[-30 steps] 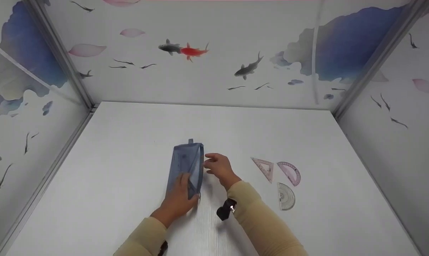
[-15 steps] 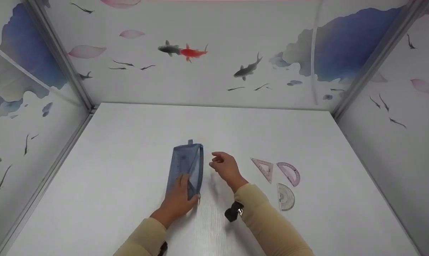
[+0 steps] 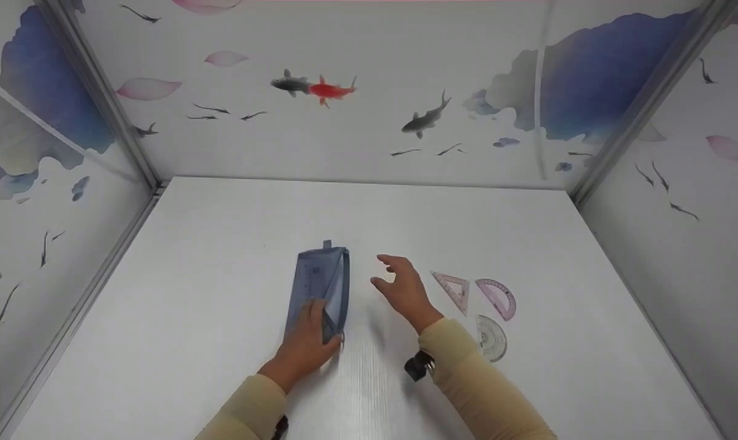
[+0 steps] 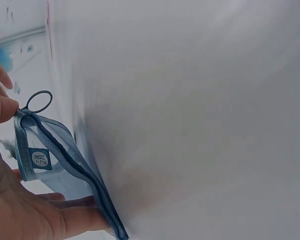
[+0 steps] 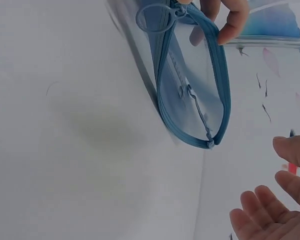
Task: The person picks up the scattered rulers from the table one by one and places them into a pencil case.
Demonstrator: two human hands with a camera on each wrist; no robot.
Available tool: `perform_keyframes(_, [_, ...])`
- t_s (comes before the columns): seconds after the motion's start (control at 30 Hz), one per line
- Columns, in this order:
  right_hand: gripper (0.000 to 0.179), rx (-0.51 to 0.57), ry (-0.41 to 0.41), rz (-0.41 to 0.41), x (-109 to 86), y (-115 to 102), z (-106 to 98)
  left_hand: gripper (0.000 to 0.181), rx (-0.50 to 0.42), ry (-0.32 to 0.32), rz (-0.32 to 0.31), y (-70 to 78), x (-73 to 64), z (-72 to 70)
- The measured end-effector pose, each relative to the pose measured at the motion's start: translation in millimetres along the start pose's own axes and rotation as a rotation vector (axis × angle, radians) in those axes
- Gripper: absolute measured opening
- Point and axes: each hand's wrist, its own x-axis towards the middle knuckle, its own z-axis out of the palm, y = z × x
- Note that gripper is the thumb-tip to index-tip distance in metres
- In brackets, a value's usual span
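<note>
A blue mesh zip pencil pouch point(image 3: 312, 275) lies lengthwise on the table in the head view. My left hand point(image 3: 301, 351) grips its near end, fingers across the top and thumb at the zip side. The left wrist view shows the thumb by the ring of the zip pull point(image 4: 51, 99). In the right wrist view the zip point(image 5: 221, 90) gapes in a wide loop, and a marked clear strip point(image 5: 176, 67) shows inside. To the right of the pouch, my right hand point(image 3: 403, 292) is raised, thumb and fingers spread apart, holding nothing.
Right of my right hand lie a pink set square point(image 3: 465, 292), a pink protractor point(image 3: 507, 294) and a clear protractor point(image 3: 497, 342), partly overlapped by my right sleeve. White printed panels point(image 3: 369, 146) enclose the table point(image 3: 191, 305) at the back and sides.
My right hand has drawn away from the pouch's zip edge to the right, and its fingers have spread. My left hand and the pouch stay in place.
</note>
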Motion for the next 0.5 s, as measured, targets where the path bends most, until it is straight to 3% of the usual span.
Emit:
perform_keyframes(0.27, [0.062,-0.265,-0.002,-0.06,-2.3,3,-9,0.074,-0.01,-0.015,-0.01,0.2,-0.4,0.0])
perform_keyframes(0.5, [0.07,-0.476,0.065,-0.147,-7.9,8,-17,0.073,-0.024,-0.005,0.024,0.5,-1.1,-2.2])
